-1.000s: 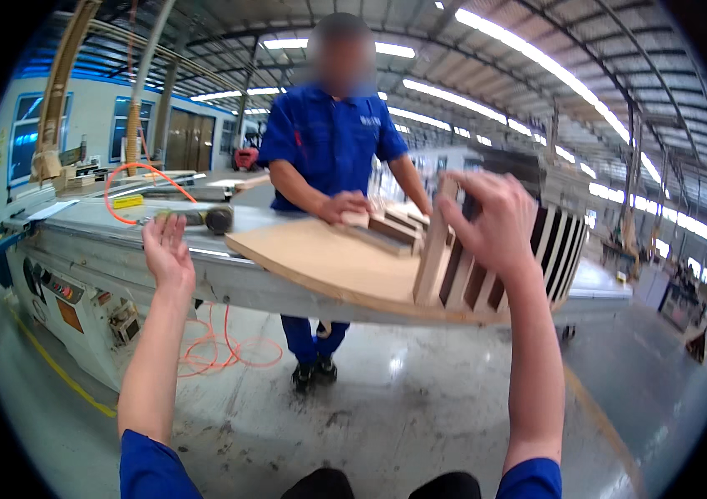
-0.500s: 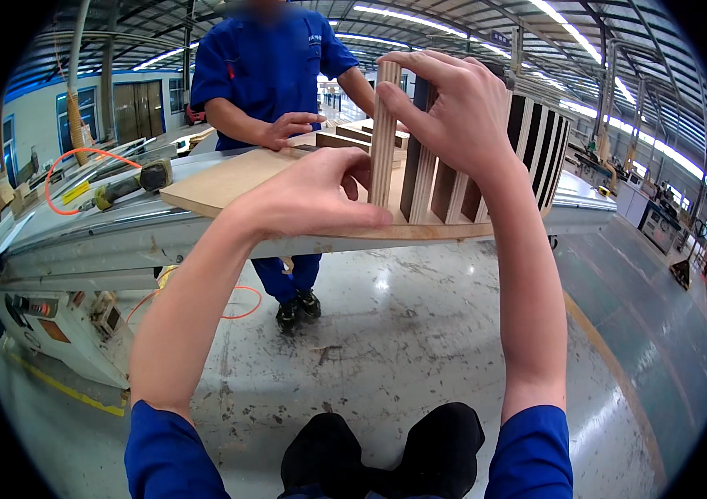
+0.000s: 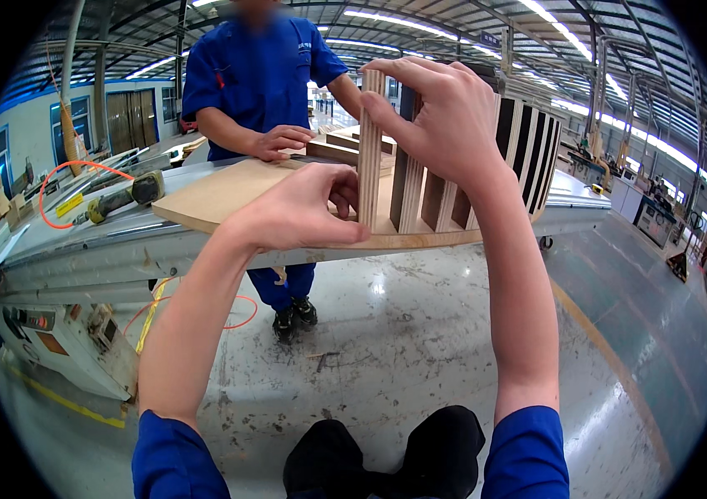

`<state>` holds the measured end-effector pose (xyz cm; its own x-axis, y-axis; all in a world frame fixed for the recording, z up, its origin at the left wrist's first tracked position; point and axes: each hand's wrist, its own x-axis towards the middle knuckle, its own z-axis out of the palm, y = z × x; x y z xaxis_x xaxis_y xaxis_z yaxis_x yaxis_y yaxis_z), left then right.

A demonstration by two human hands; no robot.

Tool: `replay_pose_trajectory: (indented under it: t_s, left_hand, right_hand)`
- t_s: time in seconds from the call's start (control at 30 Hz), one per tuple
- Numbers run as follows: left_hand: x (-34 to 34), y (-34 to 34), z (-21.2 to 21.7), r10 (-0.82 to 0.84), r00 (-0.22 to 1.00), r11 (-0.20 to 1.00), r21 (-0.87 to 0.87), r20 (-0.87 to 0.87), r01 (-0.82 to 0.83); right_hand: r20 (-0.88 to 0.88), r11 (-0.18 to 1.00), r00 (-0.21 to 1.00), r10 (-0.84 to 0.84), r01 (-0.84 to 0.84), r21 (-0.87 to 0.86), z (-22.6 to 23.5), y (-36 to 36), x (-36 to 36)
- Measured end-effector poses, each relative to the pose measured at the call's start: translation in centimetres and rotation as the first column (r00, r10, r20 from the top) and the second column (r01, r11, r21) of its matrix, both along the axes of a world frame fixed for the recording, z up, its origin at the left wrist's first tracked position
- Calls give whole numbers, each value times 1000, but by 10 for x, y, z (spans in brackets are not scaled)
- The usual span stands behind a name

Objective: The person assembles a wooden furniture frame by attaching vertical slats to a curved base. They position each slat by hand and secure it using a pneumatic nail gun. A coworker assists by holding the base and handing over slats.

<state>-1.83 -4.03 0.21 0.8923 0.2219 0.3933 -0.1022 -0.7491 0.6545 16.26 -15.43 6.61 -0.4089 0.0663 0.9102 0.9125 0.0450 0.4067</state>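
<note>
An upright plywood strip point(image 3: 371, 158), its layered edge facing me, stands on a light wooden board point(image 3: 212, 195) with a rounded front edge. My left hand point(image 3: 299, 208) grips the strip low down, its thumb along the near side at the board. From the right, my right hand point(image 3: 445, 116) pinches the strip's top between thumb and fingers. Right beside it stands a dark-faced plywood strip point(image 3: 407, 187), partly behind my right hand. More upright strips follow to the right, ending in a curved row of black and pale edges point(image 3: 528, 154).
Across the board a person in blue point(image 3: 258, 83) rests a hand point(image 3: 281, 141) near several wooden pieces point(image 3: 333, 151). A power tool point(image 3: 125, 195) with an orange hose point(image 3: 47, 187) lies on the metal table point(image 3: 79, 262) to the left. A control box point(image 3: 46, 328) stands below.
My left thumb has slid slightly left at the strip's foot. The other person's hand has come down from above the board to rest. The whole view has shifted a little.
</note>
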Motion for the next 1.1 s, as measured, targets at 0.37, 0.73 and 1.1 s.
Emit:
replay_pose_trajectory:
  t_s: [0.37,0.73,1.1]
  left_hand:
    - [11,1,-7,-119,989,992,47,82,116]
    - [3,-3,-3,12,999,1000,-22,34,-11]
    - [-2,-2,-1,35,998,999,-43,55,-33]
  right_hand:
    - [-35,987,994,-102,97,-128,2,-14,2]
    - [-80,992,993,-91,83,-91,1,-5,-3]
    - [-24,998,998,57,-57,12,3,4,0]
